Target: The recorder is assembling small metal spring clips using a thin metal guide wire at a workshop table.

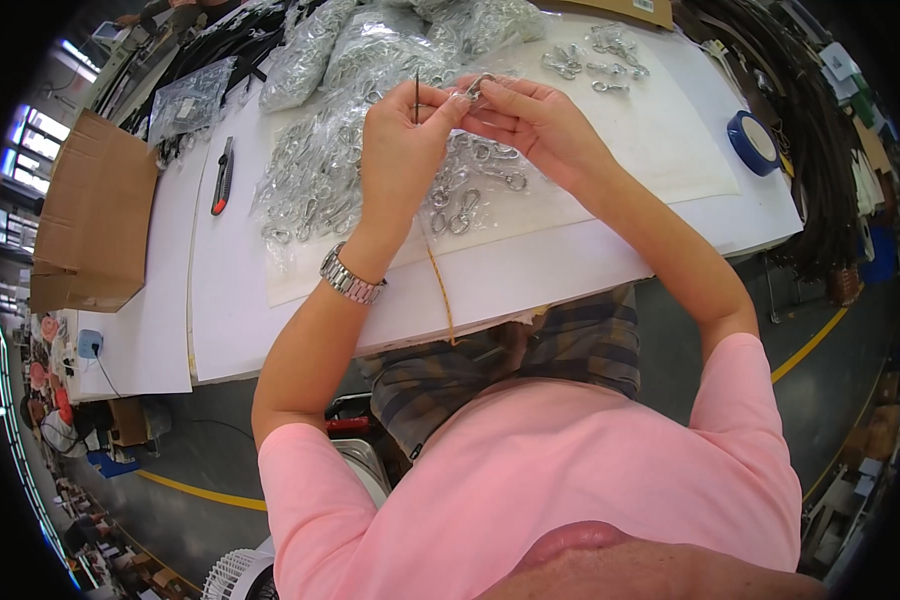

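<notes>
A: So, upper middle of the frame: the left hand [398, 150] pinches a thin dark strip [416, 97] upright between thumb and fingertips, and the right hand [535, 120] pinches a small metal snap hook [478, 87] just beside it.

B: And that tan cord [438, 285]?

A: It hangs from under the left hand down past the white table [570, 265] edge, toward the plaid lap. Whether it joins the dark strip, I can't tell.

B: What could go wrong?

A: I'd judge the hook is the worry. It's gripped only by fingertips; if it slips it drops into the loose hooks [450, 205] on the plastic sheet below and gets lost among them. The dangling cord could also snag on the table edge and tug the strip.

B: Pose?

A: Both forearms rise from the lower frame, elbows out, wrists bent inward so the hands nearly touch. A metal watch [350, 277] sits on the left wrist.
</notes>
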A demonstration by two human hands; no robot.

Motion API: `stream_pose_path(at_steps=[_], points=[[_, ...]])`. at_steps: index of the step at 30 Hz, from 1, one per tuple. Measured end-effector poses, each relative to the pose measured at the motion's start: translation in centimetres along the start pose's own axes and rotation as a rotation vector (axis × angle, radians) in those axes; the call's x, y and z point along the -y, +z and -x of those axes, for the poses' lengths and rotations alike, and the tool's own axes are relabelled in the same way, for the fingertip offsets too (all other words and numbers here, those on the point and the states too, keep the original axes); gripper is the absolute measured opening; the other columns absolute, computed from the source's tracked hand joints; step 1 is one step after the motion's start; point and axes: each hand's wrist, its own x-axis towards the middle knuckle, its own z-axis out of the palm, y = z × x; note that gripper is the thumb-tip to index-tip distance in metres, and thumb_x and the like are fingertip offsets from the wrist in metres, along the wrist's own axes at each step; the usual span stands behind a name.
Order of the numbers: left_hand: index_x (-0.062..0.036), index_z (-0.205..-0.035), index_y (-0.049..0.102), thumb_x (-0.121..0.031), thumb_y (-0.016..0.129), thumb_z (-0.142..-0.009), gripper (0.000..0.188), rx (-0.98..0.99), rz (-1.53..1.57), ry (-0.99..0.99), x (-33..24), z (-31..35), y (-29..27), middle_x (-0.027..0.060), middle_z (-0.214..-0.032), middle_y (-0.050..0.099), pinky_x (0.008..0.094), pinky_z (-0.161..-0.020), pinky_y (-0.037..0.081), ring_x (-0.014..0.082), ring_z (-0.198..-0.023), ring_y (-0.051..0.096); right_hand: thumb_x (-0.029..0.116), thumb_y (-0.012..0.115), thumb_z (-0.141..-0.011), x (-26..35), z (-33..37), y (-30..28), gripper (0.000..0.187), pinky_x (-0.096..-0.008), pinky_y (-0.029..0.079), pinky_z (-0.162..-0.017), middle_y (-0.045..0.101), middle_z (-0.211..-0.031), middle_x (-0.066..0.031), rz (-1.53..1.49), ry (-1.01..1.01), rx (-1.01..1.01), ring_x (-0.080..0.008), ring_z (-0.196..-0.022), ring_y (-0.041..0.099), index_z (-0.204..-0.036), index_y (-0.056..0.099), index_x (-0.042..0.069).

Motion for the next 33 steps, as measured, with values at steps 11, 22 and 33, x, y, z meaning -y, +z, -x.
stream_pose_path(at_steps=[11,22,33], points=[[0.0015,-0.101,0.070,-0.020,0.070,-0.099,0.022,0.192,0.335,-0.107,0.0,-1.9,-3.0,0.0053,-0.075,0.070,0.0188,-0.042,0.029,0.0012,-0.047,0.041,0.028,0.059,-0.107,1.2,0.4,0.6,0.028,-0.0275,0.058,-0.084,0.074,-0.104,-0.0063,0.054,-0.002,-0.038,-0.0120,-0.091,0.071,-0.110,0.070,0.002],[-0.0017,-0.096,0.070,-0.018,0.072,-0.097,0.017,0.274,0.305,-0.120,0.5,-1.8,-2.1,-0.0003,-0.072,0.066,0.0179,-0.043,0.026,0.0004,-0.050,0.042,0.030,0.058,-0.107,1.7,0.4,-0.3,0.029,-0.0211,0.050,-0.065,0.070,-0.087,-0.0031,0.087,0.266,0.317,-0.0063,-0.069,0.061,-0.108,0.069,0.003],[-0.0006,-0.102,0.071,-0.016,0.071,-0.098,0.016,0.354,0.570,-0.143,-0.3,-1.5,-2.4,-0.0004,-0.073,0.064,0.0176,-0.045,0.027,0.0009,-0.050,0.040,0.026,0.058,-0.107,1.4,0.0,-0.9,0.028,-0.0217,0.050,-0.066,0.069,-0.095,-0.0024,-0.142,0.370,0.372,-0.0054,-0.073,0.059,-0.113,0.067,0.000]])
